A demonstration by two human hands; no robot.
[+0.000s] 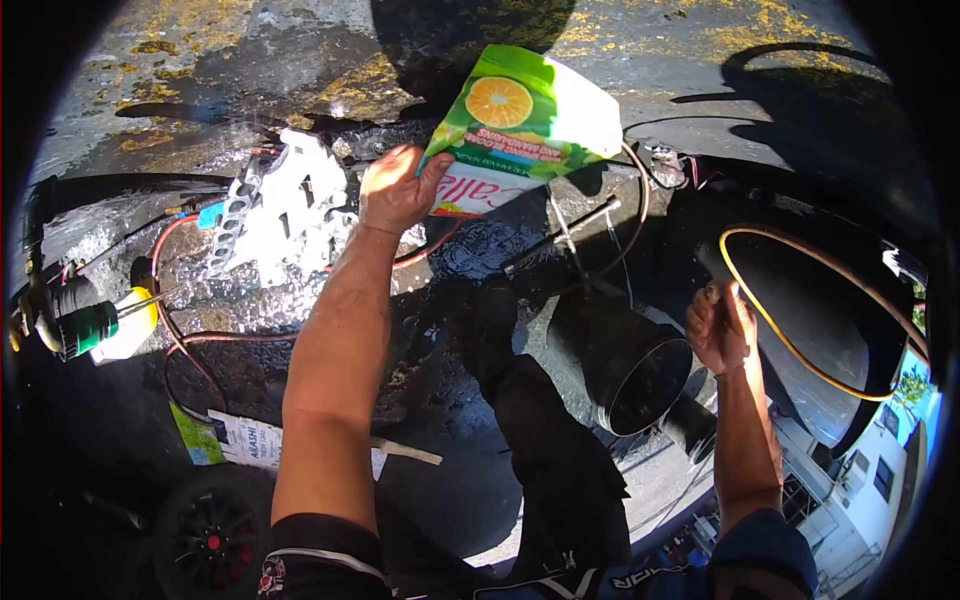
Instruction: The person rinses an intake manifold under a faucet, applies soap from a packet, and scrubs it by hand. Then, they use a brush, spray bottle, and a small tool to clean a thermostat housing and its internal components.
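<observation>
My left hand point(400, 190) grips the edge of a green-and-white detergent packet point(515, 140), which has an orange slice and upside-down lettering printed on it. It is held tilted above the wet ground. Just left of that hand lies a bright, overexposed metal part point(295, 210) with a row of round holes along one edge; its finer shape is washed out. My right hand point(722, 325) is raised on the right, its fingers loosely curled and the thumb apart, with nothing visible in it. A yellowish hose point(765, 310) loops close beside its thumb.
A dark cylindrical container point(645, 385) lies between my right hand and my legs. Thin metal rods point(565, 240) rest below the packet. At left are a yellow bottle with a green cap point(90, 330), a reddish hose point(165, 260), a printed box point(250, 440) and a wheel point(212, 540).
</observation>
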